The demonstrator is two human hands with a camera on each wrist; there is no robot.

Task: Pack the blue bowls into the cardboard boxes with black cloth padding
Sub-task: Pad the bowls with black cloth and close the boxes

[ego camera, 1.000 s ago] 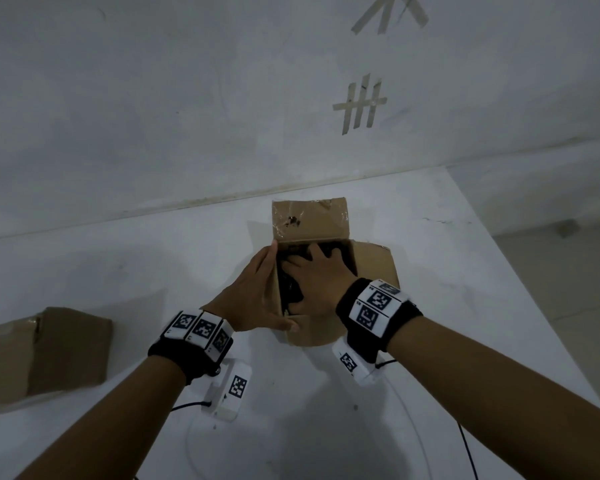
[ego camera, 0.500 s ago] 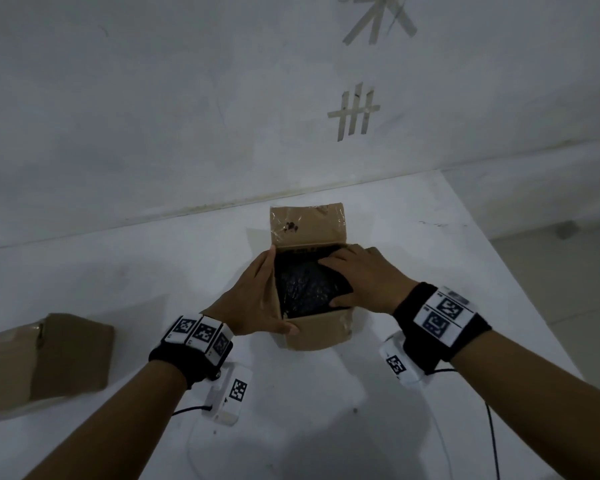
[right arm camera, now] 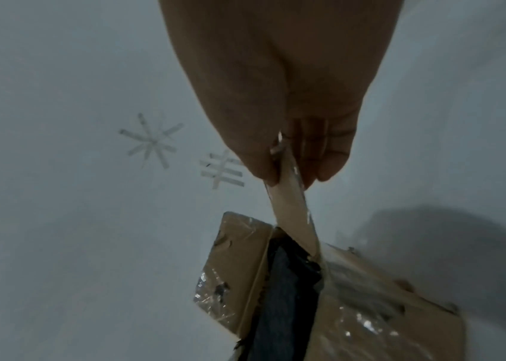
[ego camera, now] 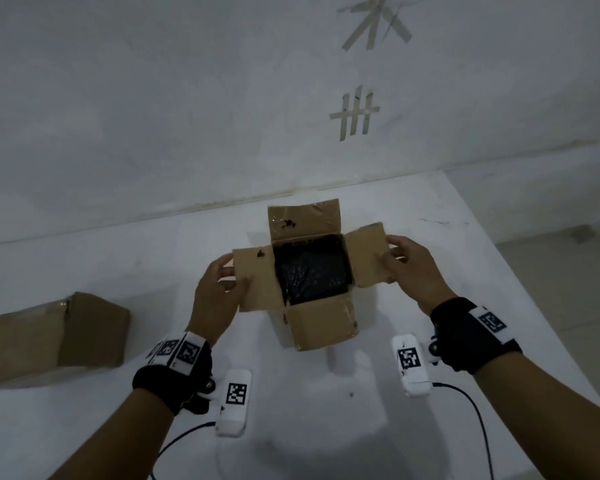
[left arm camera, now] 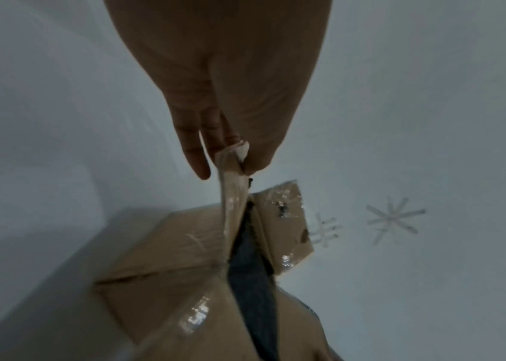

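Observation:
An open cardboard box stands mid-table in the head view, its four flaps spread out. Black cloth fills the opening and hides whatever lies under it; no blue bowl shows. My left hand pinches the left flap between thumb and fingers; the left wrist view shows that flap edge-on in the pinch. My right hand pinches the right flap, seen edge-on as the right flap in the right wrist view, above the black cloth.
A second cardboard box lies on its side at the table's left. The white table ends at a right edge beyond my right arm, with floor below. A white wall with tape marks rises behind the box.
My right hand left the box's inside, where it pressed the black cloth. Both hands moved outward and took hold of the side flaps, which now stand spread.

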